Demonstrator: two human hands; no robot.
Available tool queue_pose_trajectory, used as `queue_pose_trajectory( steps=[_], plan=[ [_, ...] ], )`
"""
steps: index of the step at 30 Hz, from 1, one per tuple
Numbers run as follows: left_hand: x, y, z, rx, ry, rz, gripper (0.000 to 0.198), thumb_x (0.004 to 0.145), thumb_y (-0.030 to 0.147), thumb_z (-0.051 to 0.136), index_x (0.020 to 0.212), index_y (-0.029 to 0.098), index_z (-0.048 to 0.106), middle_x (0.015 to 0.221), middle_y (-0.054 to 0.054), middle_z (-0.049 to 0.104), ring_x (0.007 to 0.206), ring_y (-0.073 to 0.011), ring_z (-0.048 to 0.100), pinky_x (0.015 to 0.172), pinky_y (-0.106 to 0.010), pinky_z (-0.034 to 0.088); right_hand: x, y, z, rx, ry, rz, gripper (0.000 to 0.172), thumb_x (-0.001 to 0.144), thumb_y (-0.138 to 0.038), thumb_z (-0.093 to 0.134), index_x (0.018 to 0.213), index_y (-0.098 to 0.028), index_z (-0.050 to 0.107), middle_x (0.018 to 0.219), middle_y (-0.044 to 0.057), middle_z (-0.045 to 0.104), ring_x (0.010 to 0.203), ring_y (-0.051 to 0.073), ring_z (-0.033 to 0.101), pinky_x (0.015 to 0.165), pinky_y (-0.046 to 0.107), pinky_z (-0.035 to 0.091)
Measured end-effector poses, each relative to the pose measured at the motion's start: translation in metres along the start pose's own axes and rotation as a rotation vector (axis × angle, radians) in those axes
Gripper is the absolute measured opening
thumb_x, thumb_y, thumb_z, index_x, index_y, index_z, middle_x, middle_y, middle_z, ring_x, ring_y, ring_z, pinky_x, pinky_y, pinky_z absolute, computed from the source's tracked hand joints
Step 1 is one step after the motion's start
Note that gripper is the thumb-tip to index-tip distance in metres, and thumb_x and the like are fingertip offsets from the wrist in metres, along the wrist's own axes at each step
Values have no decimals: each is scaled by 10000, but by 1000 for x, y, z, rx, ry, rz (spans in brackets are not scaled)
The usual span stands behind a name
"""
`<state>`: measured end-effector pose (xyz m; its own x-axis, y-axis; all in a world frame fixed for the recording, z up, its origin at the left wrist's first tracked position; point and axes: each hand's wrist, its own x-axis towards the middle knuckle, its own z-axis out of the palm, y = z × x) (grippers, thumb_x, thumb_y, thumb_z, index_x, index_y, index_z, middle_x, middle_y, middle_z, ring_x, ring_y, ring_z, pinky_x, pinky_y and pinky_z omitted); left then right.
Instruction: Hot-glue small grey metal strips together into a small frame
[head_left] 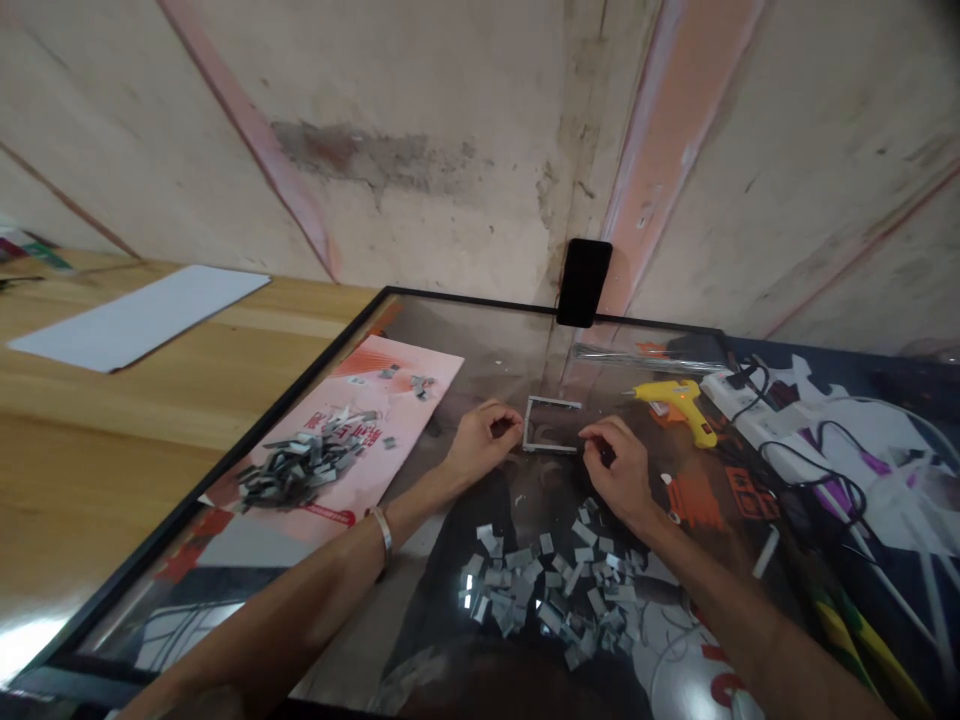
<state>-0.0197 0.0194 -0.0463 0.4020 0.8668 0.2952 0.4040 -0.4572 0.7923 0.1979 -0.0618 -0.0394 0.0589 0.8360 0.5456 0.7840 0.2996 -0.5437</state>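
A small three-sided frame of thin silvery strips (551,449) lies on the glass tabletop, its right side open. Just left of it is my left hand (484,440), thumb and forefinger pinched together beside the left strip; I cannot tell whether they touch it. My right hand (621,468) is at the frame's open side, fingertips also pinched near the strip ends. Anything between either hand's fingertips is too small to make out. Nearer me lie many loose small metal pieces (555,585) on the glass.
On the left, a pink printed sheet (405,375) carries a heap of dark metal pieces (300,465). A yellow glue gun (679,403), a power strip (772,430) and cables are on the right. A black phone (583,283) leans against the wall. White paper (142,315) lies far left.
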Motion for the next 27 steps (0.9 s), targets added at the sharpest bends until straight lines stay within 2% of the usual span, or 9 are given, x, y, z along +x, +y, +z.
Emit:
queue_pose_trajectory(
  steps=[2,6,8,10,12,15,19,23,27],
  plan=[
    [1,-1,0,-10,9,-4,126,814,196,547,806,155,666,804,-26,630,735,-127,564,663,-239,427,1,-9,-7,-103,8,-200,168,797,-105,500,911,-178,599,841,50,610,806,176,562,762,357,446],
    [0,8,-4,-57,86,13,142,836,217,538,830,155,666,837,-38,633,761,-138,573,675,-251,446,3,-32,-18,-377,-174,-855,161,811,-121,521,940,-138,617,838,67,645,815,189,579,973,439,400],
    [-4,25,-10,-100,120,88,153,850,222,534,896,157,664,889,-56,639,823,-156,583,735,-279,469,3,-44,-20,-456,-210,-1019,153,829,-124,503,919,-122,627,817,70,647,767,180,583,1028,438,373],
    [-9,47,-15,-160,39,226,229,871,226,519,1058,180,644,1048,-83,638,990,-187,577,878,-337,465,1,-52,-19,-478,-229,-1065,152,845,-136,484,894,-124,626,802,71,649,739,178,587,1010,437,392],
    [-17,71,-19,-203,-151,375,361,869,235,535,1226,200,573,1212,-104,596,1142,-219,524,991,-395,420,-2,-58,-18,-449,-235,-1085,153,844,-129,465,853,-140,617,740,62,639,680,177,579,879,429,463],
    [-26,95,-18,-276,-353,492,345,898,218,490,1229,218,586,1141,-91,650,1099,-205,558,984,-398,439,-9,-62,-17,-400,-197,-1100,194,830,-100,422,795,-156,605,610,45,598,557,174,532,609,375,465],
    [-30,97,-10,-363,-303,386,254,896,207,514,1087,221,680,958,-70,705,922,-165,628,865,-337,513,-12,-67,-17,-336,-189,-1091,222,823,-93,416,807,-143,631,682,77,641,621,187,571,589,356,452],
    [-29,86,-5,-350,-219,405,195,865,228,568,1000,220,708,904,-61,723,886,-176,643,855,-354,522,-7,-68,-18,-261,-156,-1090,211,812,-77,436,752,-144,626,666,71,634,631,183,569,595,344,452],
    [-23,75,-7,-294,-2,316,147,863,232,566,888,179,701,907,-76,704,884,-173,635,826,-331,515,2,-54,-25,-213,-149,-943,158,809,-124,504,892,-163,632,753,57,651,736,185,581,763,383,472]
  ],
)
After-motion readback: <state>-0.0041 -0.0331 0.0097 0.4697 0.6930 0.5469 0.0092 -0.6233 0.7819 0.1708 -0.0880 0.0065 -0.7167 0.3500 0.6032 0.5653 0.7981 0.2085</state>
